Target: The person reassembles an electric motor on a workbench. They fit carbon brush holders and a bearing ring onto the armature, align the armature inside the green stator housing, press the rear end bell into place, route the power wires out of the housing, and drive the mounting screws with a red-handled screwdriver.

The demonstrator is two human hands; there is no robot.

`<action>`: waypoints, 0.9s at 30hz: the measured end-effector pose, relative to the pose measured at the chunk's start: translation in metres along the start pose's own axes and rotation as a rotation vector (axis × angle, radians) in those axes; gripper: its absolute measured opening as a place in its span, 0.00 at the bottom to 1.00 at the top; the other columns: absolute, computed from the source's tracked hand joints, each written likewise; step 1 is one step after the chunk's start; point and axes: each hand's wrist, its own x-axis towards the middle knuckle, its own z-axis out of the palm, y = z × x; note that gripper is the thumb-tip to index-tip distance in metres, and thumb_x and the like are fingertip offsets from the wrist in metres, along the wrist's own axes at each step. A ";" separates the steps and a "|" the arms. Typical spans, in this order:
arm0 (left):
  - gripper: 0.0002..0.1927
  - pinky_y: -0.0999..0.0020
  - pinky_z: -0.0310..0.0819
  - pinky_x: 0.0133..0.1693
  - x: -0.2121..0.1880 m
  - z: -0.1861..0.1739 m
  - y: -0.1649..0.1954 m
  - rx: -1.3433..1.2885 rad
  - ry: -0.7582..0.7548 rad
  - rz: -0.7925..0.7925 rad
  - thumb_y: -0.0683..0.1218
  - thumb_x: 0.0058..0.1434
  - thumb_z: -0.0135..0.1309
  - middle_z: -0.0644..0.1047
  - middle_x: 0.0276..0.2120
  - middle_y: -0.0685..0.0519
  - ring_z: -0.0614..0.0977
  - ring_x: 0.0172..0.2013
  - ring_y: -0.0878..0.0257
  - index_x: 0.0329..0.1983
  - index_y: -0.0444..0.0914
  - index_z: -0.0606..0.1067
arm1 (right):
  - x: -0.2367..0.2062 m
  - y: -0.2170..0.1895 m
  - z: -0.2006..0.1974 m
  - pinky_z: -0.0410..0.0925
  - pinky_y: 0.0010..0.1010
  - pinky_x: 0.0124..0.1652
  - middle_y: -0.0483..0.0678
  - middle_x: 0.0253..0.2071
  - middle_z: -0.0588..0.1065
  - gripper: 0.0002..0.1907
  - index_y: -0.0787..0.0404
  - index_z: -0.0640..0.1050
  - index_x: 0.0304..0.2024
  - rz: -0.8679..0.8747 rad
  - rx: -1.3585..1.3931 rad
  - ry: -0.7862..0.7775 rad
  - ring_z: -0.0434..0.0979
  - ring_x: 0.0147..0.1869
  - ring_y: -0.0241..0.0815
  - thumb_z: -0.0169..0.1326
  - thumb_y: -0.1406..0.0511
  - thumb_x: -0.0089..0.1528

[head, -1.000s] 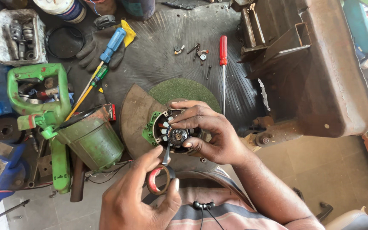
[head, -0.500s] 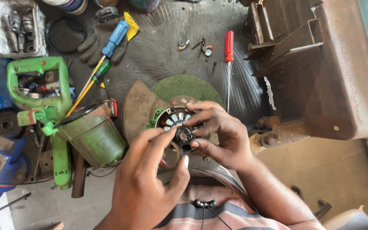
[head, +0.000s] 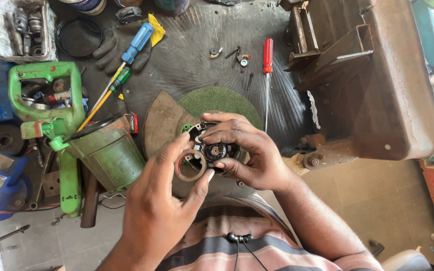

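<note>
At the centre of the frame, the right hand (head: pixel 249 150) grips a round black-and-green motor part (head: pixel 212 149), fingers curled over its top. Just left of it, the left hand (head: pixel 159 211) pinches a brown ring (head: pixel 190 165) between thumb and fingers, touching the part's edge. A green housing (head: pixel 107 153) lies at left; a red screwdriver (head: pixel 267 65) above.
</note>
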 end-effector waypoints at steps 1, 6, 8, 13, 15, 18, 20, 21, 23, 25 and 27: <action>0.34 0.60 0.78 0.49 -0.003 -0.004 0.001 0.023 -0.015 0.004 0.44 0.56 0.66 0.81 0.50 0.45 0.84 0.47 0.52 0.64 0.32 0.67 | 0.000 0.000 0.001 0.63 0.49 0.75 0.50 0.58 0.78 0.21 0.62 0.78 0.57 -0.008 -0.006 0.014 0.70 0.77 0.57 0.62 0.59 0.65; 0.34 0.61 0.78 0.47 -0.013 -0.017 0.007 -0.004 -0.083 0.007 0.44 0.53 0.64 0.80 0.48 0.44 0.85 0.46 0.51 0.64 0.32 0.69 | -0.003 -0.003 0.006 0.65 0.48 0.74 0.50 0.57 0.79 0.21 0.62 0.79 0.56 -0.008 -0.010 0.069 0.72 0.73 0.55 0.65 0.61 0.63; 0.35 0.61 0.79 0.47 -0.013 -0.016 0.010 -0.046 -0.123 -0.072 0.44 0.53 0.63 0.80 0.46 0.45 0.85 0.45 0.52 0.65 0.32 0.69 | -0.005 -0.003 0.009 0.66 0.48 0.72 0.51 0.57 0.78 0.21 0.62 0.78 0.55 0.037 0.025 0.113 0.72 0.75 0.55 0.67 0.62 0.62; 0.29 0.61 0.77 0.50 -0.004 -0.008 0.012 -0.088 -0.122 -0.046 0.44 0.55 0.61 0.74 0.53 0.41 0.81 0.48 0.50 0.60 0.31 0.71 | -0.023 -0.005 0.021 0.66 0.48 0.71 0.51 0.59 0.76 0.21 0.62 0.77 0.53 0.036 -0.036 0.241 0.71 0.75 0.56 0.68 0.65 0.60; 0.28 0.61 0.76 0.50 0.000 -0.005 0.011 -0.094 -0.117 -0.031 0.45 0.56 0.62 0.73 0.52 0.42 0.80 0.49 0.50 0.59 0.32 0.72 | -0.033 -0.007 0.025 0.62 0.50 0.73 0.53 0.60 0.75 0.20 0.64 0.77 0.56 0.057 0.023 0.274 0.68 0.75 0.58 0.65 0.67 0.62; 0.26 0.61 0.76 0.50 0.009 -0.003 0.007 -0.074 -0.097 0.019 0.45 0.58 0.64 0.73 0.52 0.42 0.80 0.50 0.49 0.59 0.34 0.73 | -0.039 -0.005 0.028 0.63 0.46 0.73 0.52 0.59 0.77 0.15 0.61 0.80 0.56 0.048 -0.004 0.313 0.70 0.75 0.55 0.64 0.69 0.66; 0.24 0.62 0.76 0.51 0.015 -0.003 0.004 -0.088 -0.109 0.049 0.43 0.60 0.64 0.74 0.52 0.43 0.81 0.51 0.50 0.60 0.36 0.74 | -0.036 -0.002 0.025 0.64 0.45 0.73 0.50 0.60 0.77 0.15 0.58 0.80 0.55 0.026 -0.014 0.301 0.70 0.76 0.53 0.65 0.68 0.67; 0.25 0.62 0.76 0.51 0.017 -0.004 0.004 -0.091 -0.125 0.042 0.43 0.60 0.64 0.74 0.53 0.44 0.81 0.51 0.50 0.61 0.36 0.73 | -0.033 0.000 0.022 0.65 0.44 0.73 0.50 0.60 0.77 0.14 0.57 0.80 0.55 0.018 -0.018 0.296 0.71 0.76 0.52 0.66 0.67 0.67; 0.27 0.63 0.77 0.49 0.022 -0.006 0.001 -0.092 -0.153 0.042 0.42 0.60 0.64 0.75 0.53 0.44 0.81 0.50 0.51 0.62 0.35 0.73 | -0.023 0.001 0.016 0.61 0.48 0.74 0.52 0.62 0.75 0.21 0.61 0.76 0.58 0.095 0.111 0.213 0.68 0.77 0.56 0.64 0.65 0.64; 0.31 0.61 0.76 0.48 0.024 -0.008 0.001 -0.086 -0.119 -0.016 0.45 0.56 0.66 0.76 0.51 0.46 0.81 0.49 0.52 0.62 0.34 0.71 | -0.015 -0.001 0.008 0.58 0.50 0.76 0.54 0.66 0.73 0.25 0.63 0.73 0.63 0.099 0.150 0.104 0.64 0.79 0.58 0.61 0.62 0.65; 0.33 0.61 0.76 0.48 0.023 -0.009 0.000 -0.076 -0.090 -0.037 0.47 0.55 0.67 0.77 0.51 0.46 0.81 0.48 0.52 0.62 0.33 0.70 | -0.009 -0.005 0.003 0.55 0.50 0.78 0.55 0.71 0.68 0.27 0.65 0.70 0.68 0.043 0.104 -0.036 0.61 0.82 0.59 0.56 0.60 0.69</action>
